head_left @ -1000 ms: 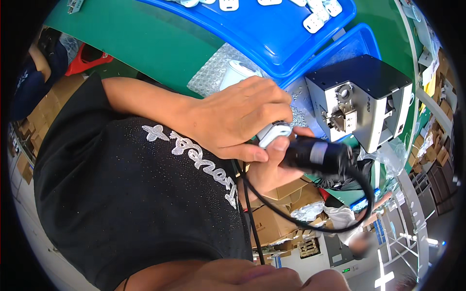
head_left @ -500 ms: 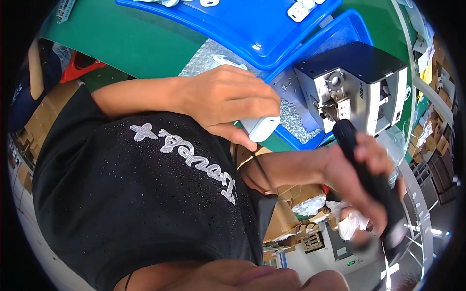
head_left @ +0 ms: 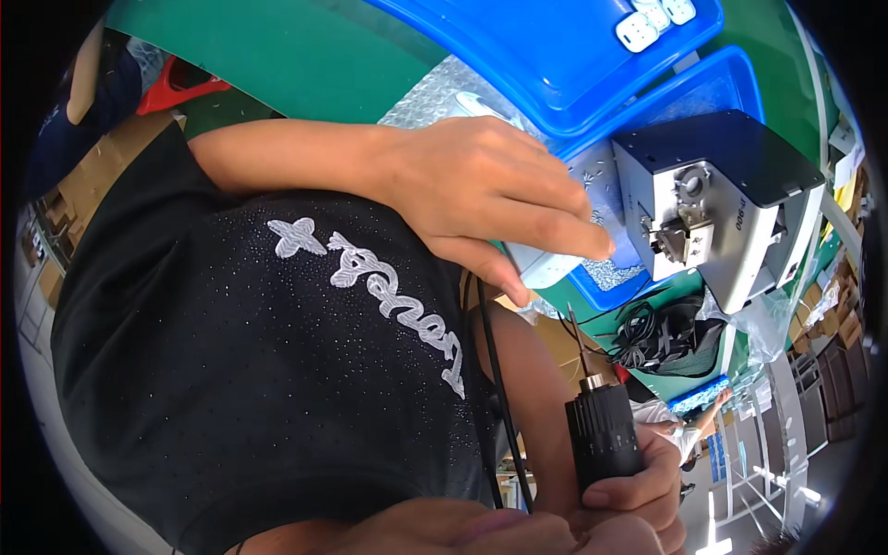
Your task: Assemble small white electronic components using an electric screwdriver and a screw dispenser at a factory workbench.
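Note:
My left hand (head_left: 481,190) reaches across my black shirt and is closed over a small white plastic part (head_left: 546,268), with thumb and fingers pinching it at the edge of a blue tray (head_left: 601,277). My right hand (head_left: 638,499) sits low at the bottom right, gripping a black electric screwdriver (head_left: 603,435). The thin bit of the tool points up toward the white part without touching it. A black cable (head_left: 499,388) hangs down beside the tool.
A grey and black box-shaped machine (head_left: 721,203) stands right of my left hand. A large blue tray (head_left: 555,55) with white parts (head_left: 652,20) lies on the green table (head_left: 277,55). Bubble wrap (head_left: 435,92) is under my hand. Coiled cables (head_left: 666,333) lie below the machine.
My right hand with the screwdriver has pulled away from the white part, swung out to the right, then down to the bottom. My left hand keeps hold of the part.

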`<state>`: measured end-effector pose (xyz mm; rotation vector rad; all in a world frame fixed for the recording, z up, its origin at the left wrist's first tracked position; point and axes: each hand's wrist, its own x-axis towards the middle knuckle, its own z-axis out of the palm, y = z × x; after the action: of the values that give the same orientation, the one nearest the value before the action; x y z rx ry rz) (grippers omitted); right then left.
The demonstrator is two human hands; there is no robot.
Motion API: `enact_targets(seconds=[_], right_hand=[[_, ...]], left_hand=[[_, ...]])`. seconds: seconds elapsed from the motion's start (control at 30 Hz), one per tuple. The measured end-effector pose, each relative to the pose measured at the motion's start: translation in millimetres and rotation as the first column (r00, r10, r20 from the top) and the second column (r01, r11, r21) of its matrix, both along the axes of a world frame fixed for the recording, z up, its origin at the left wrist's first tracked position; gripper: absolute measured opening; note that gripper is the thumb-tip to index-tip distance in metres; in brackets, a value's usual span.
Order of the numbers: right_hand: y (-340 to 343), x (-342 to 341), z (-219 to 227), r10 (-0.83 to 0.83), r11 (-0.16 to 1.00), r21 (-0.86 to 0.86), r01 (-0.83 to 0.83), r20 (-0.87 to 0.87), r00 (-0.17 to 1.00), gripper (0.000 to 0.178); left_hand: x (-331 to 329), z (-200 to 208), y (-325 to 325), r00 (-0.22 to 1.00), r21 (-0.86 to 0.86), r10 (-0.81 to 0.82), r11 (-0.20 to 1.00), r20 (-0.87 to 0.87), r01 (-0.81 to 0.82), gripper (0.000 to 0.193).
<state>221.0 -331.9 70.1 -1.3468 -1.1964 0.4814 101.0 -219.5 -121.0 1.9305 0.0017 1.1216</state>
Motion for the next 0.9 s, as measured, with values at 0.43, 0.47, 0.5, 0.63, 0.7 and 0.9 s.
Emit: enact_targets(seconds=[0.43, 0.47, 0.5, 0.63, 0.7, 0.9], right_hand=[[37, 3, -35, 0.147, 0.966, 0.243, -0.087, -0.243, 0.959, 0.016], [41, 3, -41, 0.215, 0.939, 0.330, -0.095, -0.351, 0.911, 0.017], [43, 2, -44, 0.276, 0.905, 0.417, -0.084, -0.428, 0.861, 0.018], [50, -8, -61, 0.290, 0.710, 0.699, 0.080, -0.395, 0.872, 0.018], [43, -7, -58, 0.187, 0.673, 0.705, 0.222, -0.453, 0.872, 0.017], [49, -1, -66, 0.187, 0.722, 0.671, 0.169, -0.424, 0.886, 0.018]], left_hand=[[1, -2, -7, 0.997, 0.028, 0.080, 0.996, 0.008, -0.080, 0.056], [0, -2, -7, 0.995, 0.032, 0.095, 0.995, -0.001, -0.095, 0.056], [2, -1, -6, 0.996, 0.026, 0.084, 0.996, 0.011, -0.084, 0.056], [1, 2, -4, 0.999, 0.025, 0.047, 0.999, -0.011, -0.046, 0.055], [0, 3, -3, 0.999, 0.032, 0.042, 0.999, -0.021, -0.041, 0.056], [3, -2, -4, 0.998, 0.007, 0.055, 0.998, -0.002, -0.055, 0.056]])
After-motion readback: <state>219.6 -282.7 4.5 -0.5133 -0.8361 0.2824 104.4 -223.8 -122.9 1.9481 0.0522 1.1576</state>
